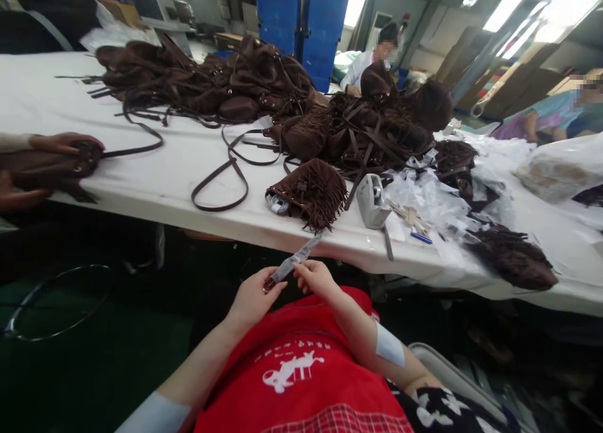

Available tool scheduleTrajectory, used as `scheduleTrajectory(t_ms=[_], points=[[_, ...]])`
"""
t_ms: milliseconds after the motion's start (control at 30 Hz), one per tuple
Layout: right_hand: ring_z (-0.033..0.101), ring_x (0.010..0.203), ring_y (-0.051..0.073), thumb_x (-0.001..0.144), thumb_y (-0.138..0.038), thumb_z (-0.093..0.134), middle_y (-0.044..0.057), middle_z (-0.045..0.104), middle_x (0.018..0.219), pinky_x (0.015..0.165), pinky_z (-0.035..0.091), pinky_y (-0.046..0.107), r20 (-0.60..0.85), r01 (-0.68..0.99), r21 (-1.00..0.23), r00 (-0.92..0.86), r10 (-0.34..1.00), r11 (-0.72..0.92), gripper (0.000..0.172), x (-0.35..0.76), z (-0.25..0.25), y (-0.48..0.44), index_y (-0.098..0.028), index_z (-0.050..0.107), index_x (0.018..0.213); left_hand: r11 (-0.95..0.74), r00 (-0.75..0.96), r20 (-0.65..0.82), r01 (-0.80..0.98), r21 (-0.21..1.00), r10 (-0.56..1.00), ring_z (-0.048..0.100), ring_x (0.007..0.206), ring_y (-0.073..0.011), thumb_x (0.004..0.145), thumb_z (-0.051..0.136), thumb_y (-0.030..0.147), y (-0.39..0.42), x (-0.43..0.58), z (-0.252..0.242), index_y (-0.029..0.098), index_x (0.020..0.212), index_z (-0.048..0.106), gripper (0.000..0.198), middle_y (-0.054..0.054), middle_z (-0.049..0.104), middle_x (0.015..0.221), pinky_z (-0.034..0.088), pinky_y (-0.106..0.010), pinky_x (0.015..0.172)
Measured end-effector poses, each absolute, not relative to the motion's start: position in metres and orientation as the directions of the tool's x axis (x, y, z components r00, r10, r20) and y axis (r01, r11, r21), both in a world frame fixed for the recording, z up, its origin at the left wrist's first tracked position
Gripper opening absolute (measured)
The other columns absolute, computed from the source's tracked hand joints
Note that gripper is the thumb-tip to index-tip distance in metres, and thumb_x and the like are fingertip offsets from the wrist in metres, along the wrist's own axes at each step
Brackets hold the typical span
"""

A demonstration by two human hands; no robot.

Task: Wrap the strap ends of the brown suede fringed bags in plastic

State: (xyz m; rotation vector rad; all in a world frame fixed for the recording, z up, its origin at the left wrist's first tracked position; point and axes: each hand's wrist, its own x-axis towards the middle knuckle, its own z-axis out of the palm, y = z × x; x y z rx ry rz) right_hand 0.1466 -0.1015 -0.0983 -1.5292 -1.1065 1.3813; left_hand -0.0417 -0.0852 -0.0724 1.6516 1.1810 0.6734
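Observation:
In front of my red apron, my left hand (257, 295) pinches the lower end of a strap wrapped in thin pale film (296, 260). A bit of brown and a small metal glint show at that end. My right hand (318, 278) closes finger and thumb on the wrapped strap's side, a little higher up. The strap's far tip points at a brown fringed bag (308, 193) lying on the table's near edge, with pale wrapping showing at its opening. Right of that bag stands a grey tape dispenser (372, 202).
Brown bags lie heaped (254, 81) along the white table (132, 191), their straps trailing. Crumpled white wrapping (433, 197), a blue pen (421, 237) and scissors-like tools (409, 216) lie rightward. At left, another person's hands (61, 144) hold a brown bag. Other people work behind.

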Motion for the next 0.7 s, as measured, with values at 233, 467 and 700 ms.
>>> scheduleTrajectory(t_ms=[233,467,700], points=[[0.059,0.072,0.016,0.074,-0.017,0.06,0.003,0.066,0.086,0.068,0.047,0.027,0.17,0.496,-0.846,-0.095,0.981,0.195,0.037,0.133,-0.071,-0.118,-0.022,0.061,0.111,0.185,0.477,-0.17,0.016,0.983,0.862,0.067,0.086,-0.0207,0.07,0.073,0.03,-0.087,-0.049,-0.07,0.018,0.117,0.057,0.051,-0.007,0.069,0.104,0.053,-0.031,0.076],[0.06,0.083,0.019,0.085,-0.022,0.057,0.006,0.065,0.09,0.077,0.044,0.029,0.245,0.721,-0.656,-0.075,0.967,0.222,0.025,0.137,-0.062,-0.114,-0.024,0.071,0.105,0.039,0.477,-0.057,0.047,0.998,0.877,0.065,0.077,-0.0185,0.076,0.069,0.042,-0.079,-0.05,-0.055,0.018,0.101,0.07,0.035,-0.007,0.07,0.094,0.053,-0.028,0.069],[0.057,0.07,0.015,0.084,-0.031,0.062,0.003,0.061,0.078,0.067,0.044,0.026,0.294,0.748,-0.625,-0.038,0.955,0.222,0.017,0.141,-0.065,-0.121,-0.022,0.071,0.094,0.224,0.453,-0.221,0.047,0.973,0.864,0.055,0.063,-0.0123,0.072,0.07,0.05,-0.059,-0.021,-0.052,0.014,0.076,0.068,0.036,-0.003,0.065,0.073,0.039,-0.019,0.05]])
